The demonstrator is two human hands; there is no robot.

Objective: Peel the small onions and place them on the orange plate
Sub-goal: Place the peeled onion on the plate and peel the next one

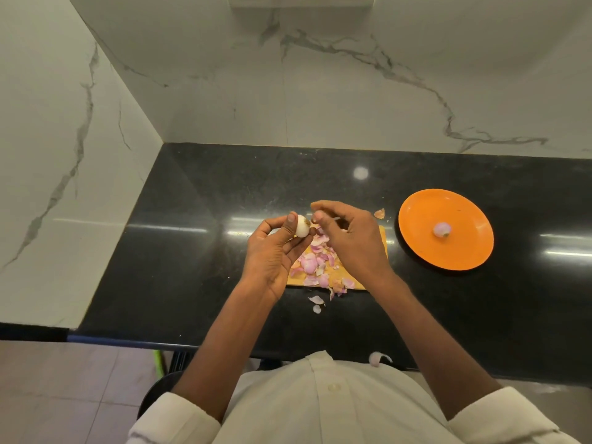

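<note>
Head view: small onion [301, 230] gripped by left hand [274, 251], skin pinched by right hand [349, 238]; peeling under way. Transfer to orange plate [416, 248], three o'clock, judged next.
</note>
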